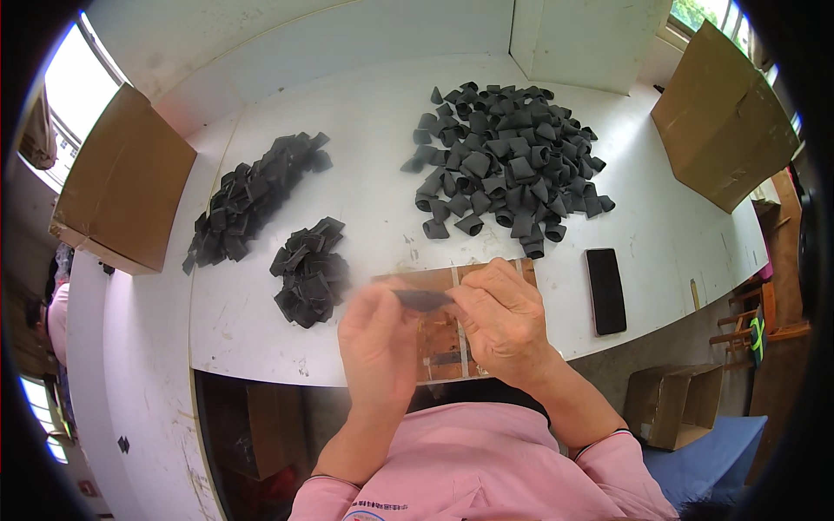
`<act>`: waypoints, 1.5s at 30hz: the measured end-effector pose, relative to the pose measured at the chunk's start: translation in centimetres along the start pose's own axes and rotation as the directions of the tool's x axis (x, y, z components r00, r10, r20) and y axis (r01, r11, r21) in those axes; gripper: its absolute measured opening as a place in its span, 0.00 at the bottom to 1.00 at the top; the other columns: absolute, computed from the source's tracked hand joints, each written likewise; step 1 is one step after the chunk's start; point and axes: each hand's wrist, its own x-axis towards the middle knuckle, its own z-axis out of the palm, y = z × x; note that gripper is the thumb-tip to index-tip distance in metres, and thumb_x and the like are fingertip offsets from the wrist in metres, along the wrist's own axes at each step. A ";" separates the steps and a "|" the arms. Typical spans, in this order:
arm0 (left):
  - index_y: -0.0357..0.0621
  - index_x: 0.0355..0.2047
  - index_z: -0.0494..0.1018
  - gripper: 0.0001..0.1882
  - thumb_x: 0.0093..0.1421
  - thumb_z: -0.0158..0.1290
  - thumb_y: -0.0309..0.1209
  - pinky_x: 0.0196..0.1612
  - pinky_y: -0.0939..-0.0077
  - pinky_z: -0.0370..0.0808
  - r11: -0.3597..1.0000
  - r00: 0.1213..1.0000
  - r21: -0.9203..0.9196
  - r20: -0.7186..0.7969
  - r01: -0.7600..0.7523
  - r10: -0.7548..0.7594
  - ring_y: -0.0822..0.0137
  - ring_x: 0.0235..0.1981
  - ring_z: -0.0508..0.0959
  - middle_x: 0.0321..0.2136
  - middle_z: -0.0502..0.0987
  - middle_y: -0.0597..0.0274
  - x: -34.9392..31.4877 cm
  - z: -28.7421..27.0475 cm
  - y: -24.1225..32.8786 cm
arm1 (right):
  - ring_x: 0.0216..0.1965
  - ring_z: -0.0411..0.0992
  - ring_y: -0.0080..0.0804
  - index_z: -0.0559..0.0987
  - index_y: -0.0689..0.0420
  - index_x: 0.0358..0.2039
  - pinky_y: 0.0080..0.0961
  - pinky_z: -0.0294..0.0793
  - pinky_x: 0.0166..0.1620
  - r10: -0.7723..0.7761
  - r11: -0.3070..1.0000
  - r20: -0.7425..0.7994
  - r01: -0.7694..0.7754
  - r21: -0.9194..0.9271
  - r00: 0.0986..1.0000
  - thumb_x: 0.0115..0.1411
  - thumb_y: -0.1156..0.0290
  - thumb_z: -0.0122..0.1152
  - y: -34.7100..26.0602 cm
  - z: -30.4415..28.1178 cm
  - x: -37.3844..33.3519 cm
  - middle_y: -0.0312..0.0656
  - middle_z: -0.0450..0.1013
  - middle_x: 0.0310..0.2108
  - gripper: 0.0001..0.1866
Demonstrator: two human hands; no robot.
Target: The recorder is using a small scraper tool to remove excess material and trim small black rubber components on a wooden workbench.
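Crosswise between the two hands lies a dark piece (423, 300), its long axis running left to right, roughly level with the person's chest. The left hand (380, 334) is blurred, but its fingers seem closed on the left end; the right hand (499, 317) pinches the other end between thumb and fingertips. Neither is clearly nearer, since the piece bridges the gap between them. Beneath them is a brown board (439, 334) with pale strips, at the near edge of the white surface (373, 195).

Just beyond the left hand, up and to its left, sits a small pile (311, 276) of flat dark pieces, so that hand is the closer one to it. Farther the same way stretches a long heap (252, 201), slanting away toward the upper right. Ahead of the right hand spreads a large heap (512, 161) of curled, tube-like pieces. Right of that hand rests a black phone (605, 291), its length pointing away from the person.
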 end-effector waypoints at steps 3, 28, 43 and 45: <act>0.38 0.32 0.67 0.05 0.57 0.47 0.26 0.40 0.76 0.66 0.991 0.996 0.126 0.077 -0.052 0.042 0.71 0.34 0.69 0.32 0.71 0.59 -0.4 -0.8 -0.5 | 0.21 0.62 0.33 0.71 0.63 0.22 0.24 0.63 0.21 -0.019 1.000 -0.017 0.020 0.021 1.000 0.37 0.80 0.60 0.4 0.1 -0.8 0.40 0.63 0.21 0.09; 0.44 0.25 0.72 0.08 0.55 0.45 0.31 0.15 0.83 0.52 0.952 0.039 -0.208 0.974 -0.223 0.222 0.80 0.11 0.61 0.21 0.70 0.67 -5.8 1.5 13.7 | 0.22 0.68 0.37 0.73 0.62 0.27 0.27 0.66 0.25 0.590 0.806 0.262 -0.578 -0.131 0.764 0.51 0.71 0.54 8.6 2.5 -11.2 0.44 0.70 0.22 0.07; 0.44 0.19 0.69 0.08 0.53 0.43 0.27 0.14 0.82 0.55 0.959 -0.033 -0.279 0.960 -0.037 0.278 0.76 0.10 0.62 0.17 0.69 0.66 -2.7 0.9 13.3 | 0.24 0.68 0.38 0.70 0.57 0.23 0.30 0.67 0.25 0.453 0.876 0.148 -0.408 -0.258 0.879 0.49 0.74 0.54 7.7 3.7 -11.7 0.40 0.67 0.21 0.03; 0.45 0.18 0.68 0.08 0.52 0.43 0.27 0.14 0.82 0.55 0.958 -0.040 -0.287 0.957 -0.015 0.286 0.76 0.10 0.63 0.17 0.69 0.66 -2.5 0.5 13.4 | 0.24 0.68 0.39 0.70 0.57 0.23 0.30 0.67 0.25 0.468 0.868 0.152 -0.420 -0.265 0.871 0.49 0.74 0.54 7.6 3.6 -11.7 0.40 0.67 0.21 0.03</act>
